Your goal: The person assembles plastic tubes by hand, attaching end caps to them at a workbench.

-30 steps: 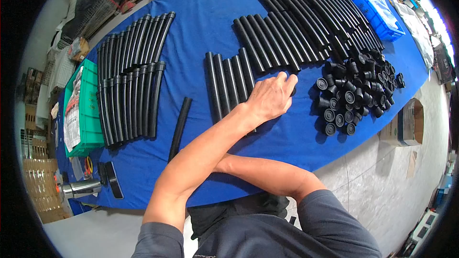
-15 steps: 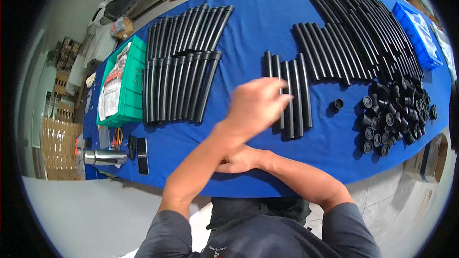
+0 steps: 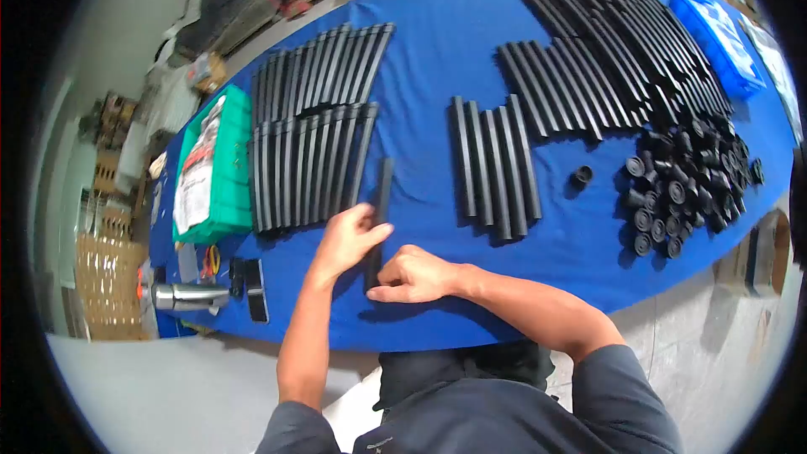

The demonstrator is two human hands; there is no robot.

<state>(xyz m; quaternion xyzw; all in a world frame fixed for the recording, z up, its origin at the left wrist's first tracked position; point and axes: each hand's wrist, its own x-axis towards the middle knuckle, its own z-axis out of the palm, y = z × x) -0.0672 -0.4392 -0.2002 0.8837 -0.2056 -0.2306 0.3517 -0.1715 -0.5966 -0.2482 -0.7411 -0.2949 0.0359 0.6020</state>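
Observation:
A single black tube lies at a slant on the blue cloth in front of me. My left hand is at its middle, thumb and fingers closed around it. Curled at the tube's near end is my right hand, its thumb against that end; a small part inside the fist would be hidden. To the left lie two rows of black tubes with collared upper ends. Several plain black tubes stand apart right of centre. One loose black cap sits beyond them.
A heap of black caps and a large group of tubes occupy the right. A blue bin is at far right, a green crate at left. Near the left edge are a metal flask, a phone and scissors.
My left hand has swung left from the plain tubes and is no longer crossed over my right forearm. A tube now shows between my hands. My right hand has barely shifted.

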